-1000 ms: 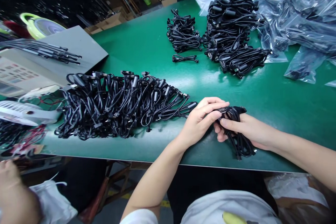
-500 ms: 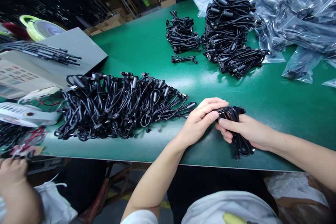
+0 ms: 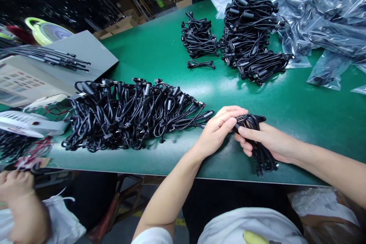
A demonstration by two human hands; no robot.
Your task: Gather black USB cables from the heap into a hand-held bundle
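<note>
A folded bundle of black cables (image 3: pixel 262 155) is held above the front edge of the green table (image 3: pixel 297 122). My right hand (image 3: pixel 264 141) wraps round its middle, thumb on top, and the loose ends hang below. My left hand (image 3: pixel 221 124) pinches a connector (image 3: pixel 240 119) at the bundle's upper left, its metal socket facing up. Left of my hands lies a long heap of bundled black cables (image 3: pixel 134 116), its tip close to my left wrist.
Further back stand a small cable stack (image 3: pixel 198 36), a single cable bundle (image 3: pixel 200 64) and a taller cable stack (image 3: pixel 248 34). Clear plastic bags (image 3: pixel 328 26) cover the back right. A grey machine (image 3: pixel 31 76) and a white fan (image 3: pixel 31 124) are at left. A co-worker's hand (image 3: pixel 17 187) shows lower left.
The connector at my left fingertips has turned slightly, so its socket shows more fully. Both hands stay nearly in place, and the co-worker's hand has shifted a little right.
</note>
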